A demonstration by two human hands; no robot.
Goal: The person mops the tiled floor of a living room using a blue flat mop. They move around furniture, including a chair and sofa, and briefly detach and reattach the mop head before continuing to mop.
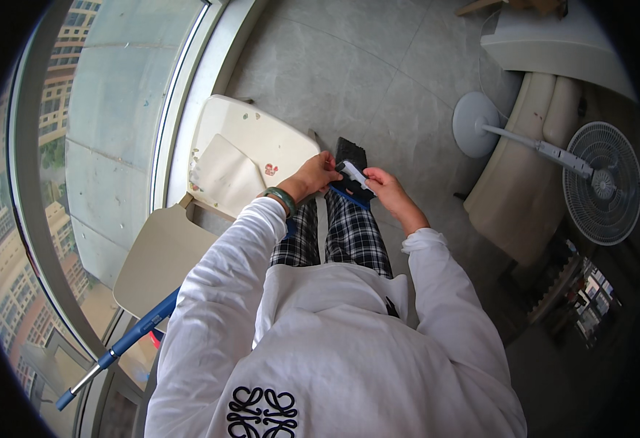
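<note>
Between my hands, in front of my knees, is the head of a window-cleaning tool [357,191]. It has a dark body, a blue edge and a white strip [354,172] on top. A dark fuzzy pad [351,151] extends from its far side. My left hand [313,174], with a green bangle at the wrist, grips the head's left end. The fingers of my right hand [392,191] pinch its right end by the white strip. A blue telescopic pole [144,327] with a metal section passes beneath my left arm; its link to the head is hidden.
A cream table [292,143] with stickers and a cloth-like sheet [229,174] stands ahead-left. A beige chair [158,260] sits beside the window frame [194,101]. To the right, a white pedestal fan [602,183] leans over a beige upholstered seat [509,180].
</note>
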